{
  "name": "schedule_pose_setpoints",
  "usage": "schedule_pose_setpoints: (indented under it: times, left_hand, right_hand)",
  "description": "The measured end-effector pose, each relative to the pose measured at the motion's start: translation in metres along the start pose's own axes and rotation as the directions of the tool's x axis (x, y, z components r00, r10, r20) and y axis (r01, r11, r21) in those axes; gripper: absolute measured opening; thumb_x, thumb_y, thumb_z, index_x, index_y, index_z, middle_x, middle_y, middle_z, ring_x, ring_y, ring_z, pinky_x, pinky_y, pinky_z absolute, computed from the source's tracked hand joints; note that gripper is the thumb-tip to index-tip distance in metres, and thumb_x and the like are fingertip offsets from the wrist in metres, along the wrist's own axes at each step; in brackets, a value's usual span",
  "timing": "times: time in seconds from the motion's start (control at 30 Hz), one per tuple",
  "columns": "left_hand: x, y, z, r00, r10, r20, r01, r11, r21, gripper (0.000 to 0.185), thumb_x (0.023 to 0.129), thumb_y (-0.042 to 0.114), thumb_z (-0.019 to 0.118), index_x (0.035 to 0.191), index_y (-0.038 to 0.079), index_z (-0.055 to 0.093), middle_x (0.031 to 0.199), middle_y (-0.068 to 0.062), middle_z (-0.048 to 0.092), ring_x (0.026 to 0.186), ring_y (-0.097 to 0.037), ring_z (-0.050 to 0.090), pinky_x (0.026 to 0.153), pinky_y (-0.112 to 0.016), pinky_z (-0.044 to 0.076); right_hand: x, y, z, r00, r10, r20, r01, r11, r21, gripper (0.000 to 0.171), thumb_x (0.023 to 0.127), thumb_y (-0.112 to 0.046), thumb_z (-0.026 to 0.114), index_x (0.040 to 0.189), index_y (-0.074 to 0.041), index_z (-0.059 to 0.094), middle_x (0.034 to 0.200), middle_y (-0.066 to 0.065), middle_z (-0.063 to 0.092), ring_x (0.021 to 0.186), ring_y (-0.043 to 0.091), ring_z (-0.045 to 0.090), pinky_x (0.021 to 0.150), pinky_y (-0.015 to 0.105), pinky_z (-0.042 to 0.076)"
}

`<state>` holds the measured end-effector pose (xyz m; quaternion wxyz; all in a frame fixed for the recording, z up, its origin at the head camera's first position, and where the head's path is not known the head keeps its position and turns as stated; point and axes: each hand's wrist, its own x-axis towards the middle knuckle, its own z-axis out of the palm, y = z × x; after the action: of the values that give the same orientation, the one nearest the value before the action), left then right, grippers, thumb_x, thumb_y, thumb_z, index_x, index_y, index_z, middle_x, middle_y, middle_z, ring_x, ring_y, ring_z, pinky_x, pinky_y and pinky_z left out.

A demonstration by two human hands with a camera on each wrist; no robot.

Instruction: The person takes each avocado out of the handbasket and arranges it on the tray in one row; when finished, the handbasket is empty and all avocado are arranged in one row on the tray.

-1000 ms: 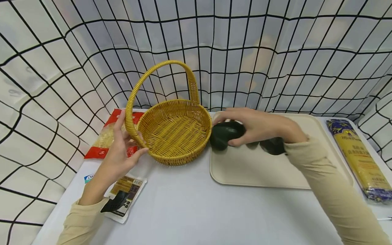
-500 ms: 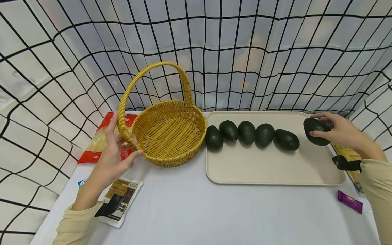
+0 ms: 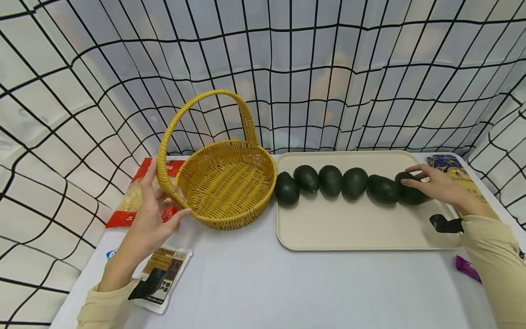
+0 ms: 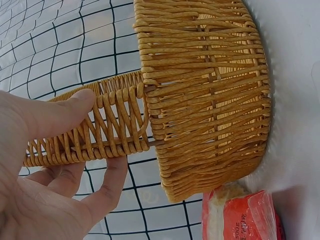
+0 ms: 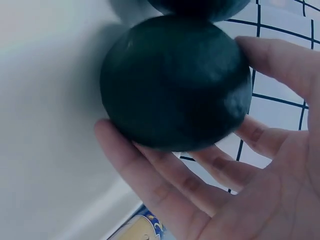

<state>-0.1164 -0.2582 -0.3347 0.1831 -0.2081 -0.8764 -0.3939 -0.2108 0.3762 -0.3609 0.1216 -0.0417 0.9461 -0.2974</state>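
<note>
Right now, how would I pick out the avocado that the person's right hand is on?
Find the flat cream plastic tray; six dark green avocados line its far side. Yours is the right end avocado, the only one under the right hand.

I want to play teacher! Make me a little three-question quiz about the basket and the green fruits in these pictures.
1. True or false: the wicker basket has fruit inside it.
2. How many dark green avocados lie in a row on the beige tray?
3. Which hand touches the avocado at the right end of the row?
A. the left hand
B. the right hand
C. neither

Key
1. False: the basket holds nothing.
2. Six.
3. B. The right hand's fingers curl round that avocado, while the left hand holds the basket's handle.
</note>
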Motion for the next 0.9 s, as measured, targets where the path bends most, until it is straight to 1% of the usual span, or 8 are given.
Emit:
schedule_pose_setpoints:
  times: [0.13, 0.33, 0.47, 0.53, 0.7, 0.73, 0.83, 0.9]
  left_hand:
    - [-0.003, -0.002, 0.002, 1.0, 0.02, -0.002, -0.02, 1.0, -0.015, 0.135, 0.071, -0.029, 0.079, 0.167, 0.014, -0.006, 0.111, -0.022, 0.058, 0.103, 0.009, 0.056, 0.092, -0.004, 0.046]
    - [-0.001, -0.003, 0.002, 1.0, 0.031, -0.004, -0.031, 0.999, -0.017, 0.135, 0.071, -0.029, 0.079, 0.167, 0.013, -0.006, 0.109, -0.021, 0.058, 0.101, 0.007, 0.057, 0.093, -0.004, 0.046]
    - [-0.001, -0.003, 0.002, 1.0, 0.026, -0.004, -0.026, 1.0, -0.007, 0.135, 0.071, -0.029, 0.079, 0.167, 0.014, -0.006, 0.109, -0.021, 0.058, 0.099, 0.008, 0.057, 0.092, -0.004, 0.046]
    - [0.0, -0.003, 0.002, 1.0, 0.019, -0.002, -0.019, 1.0, -0.006, 0.135, 0.071, -0.029, 0.079, 0.167, 0.014, -0.006, 0.11, -0.02, 0.058, 0.098, 0.009, 0.057, 0.092, -0.005, 0.047]
    - [0.0, -0.002, 0.002, 1.0, 0.002, -0.007, -0.002, 1.0, 0.005, 0.134, 0.072, -0.028, 0.079, 0.167, 0.015, -0.006, 0.11, -0.023, 0.06, 0.097, 0.01, 0.057, 0.09, -0.005, 0.048]
    - [0.0, -0.001, 0.002, 1.0, -0.002, -0.007, 0.002, 1.0, 0.012, 0.134, 0.072, -0.028, 0.079, 0.167, 0.015, -0.006, 0.11, -0.023, 0.06, 0.097, 0.009, 0.058, 0.09, -0.005, 0.048]
    - [0.0, -0.001, 0.001, 1.0, -0.005, -0.006, 0.005, 1.0, 0.02, 0.134, 0.073, -0.028, 0.079, 0.167, 0.015, -0.006, 0.11, -0.023, 0.061, 0.096, -0.005, 0.065, 0.09, -0.005, 0.048]
    - [0.0, -0.001, 0.001, 1.0, -0.008, -0.006, 0.008, 1.0, 0.024, 0.134, 0.072, -0.028, 0.079, 0.167, 0.015, -0.006, 0.11, -0.021, 0.06, 0.096, -0.011, 0.066, 0.09, -0.005, 0.048]
  right_hand:
    - [-0.001, -0.001, 0.002, 1.0, -0.011, 0.018, 0.01, 0.999, 0.054, 0.065, 0.111, -0.035, 0.05, 0.152, 0.012, 0.031, 0.139, 0.049, 0.041, 0.107, 0.052, 0.065, 0.074, 0.045, 0.064]
    - [-0.004, 0.003, 0.001, 1.0, -0.006, 0.023, 0.005, 0.998, 0.069, 0.066, 0.112, -0.035, 0.044, 0.152, 0.014, 0.028, 0.139, 0.048, 0.038, 0.113, 0.055, 0.059, 0.074, 0.038, 0.062]
    - [-0.005, 0.009, -0.002, 1.0, 0.018, 0.026, -0.019, 0.997, 0.074, 0.07, 0.112, -0.037, 0.046, 0.153, 0.015, 0.024, 0.138, 0.047, 0.037, 0.115, 0.054, 0.057, 0.072, 0.032, 0.061]
    - [-0.007, 0.012, -0.004, 0.999, 0.024, 0.024, -0.025, 0.998, 0.059, 0.07, 0.111, -0.038, 0.046, 0.153, 0.015, 0.025, 0.138, 0.047, 0.037, 0.113, 0.052, 0.058, 0.072, 0.031, 0.059]
    - [-0.01, 0.015, -0.008, 1.0, 0.029, -0.005, -0.029, 0.999, -0.036, 0.07, 0.11, -0.039, 0.047, 0.149, 0.017, 0.032, 0.137, 0.049, 0.039, 0.103, 0.047, 0.065, 0.072, 0.029, 0.054]
    - [-0.01, 0.015, -0.009, 1.0, 0.026, -0.012, -0.027, 0.998, -0.052, 0.069, 0.11, -0.039, 0.047, 0.148, 0.017, 0.034, 0.136, 0.05, 0.041, 0.1, 0.045, 0.066, 0.072, 0.029, 0.053]
    - [-0.011, 0.014, -0.009, 1.0, 0.016, -0.012, -0.016, 0.998, -0.058, 0.066, 0.11, -0.036, 0.05, 0.145, 0.018, 0.037, 0.133, 0.05, 0.044, 0.092, 0.038, 0.069, 0.069, 0.031, 0.056]
    - [-0.012, 0.012, -0.007, 1.0, 0.014, 0.006, -0.013, 0.999, -0.033, 0.064, 0.11, -0.035, 0.05, 0.145, 0.018, 0.038, 0.133, 0.05, 0.046, 0.09, 0.033, 0.07, 0.068, 0.031, 0.058]
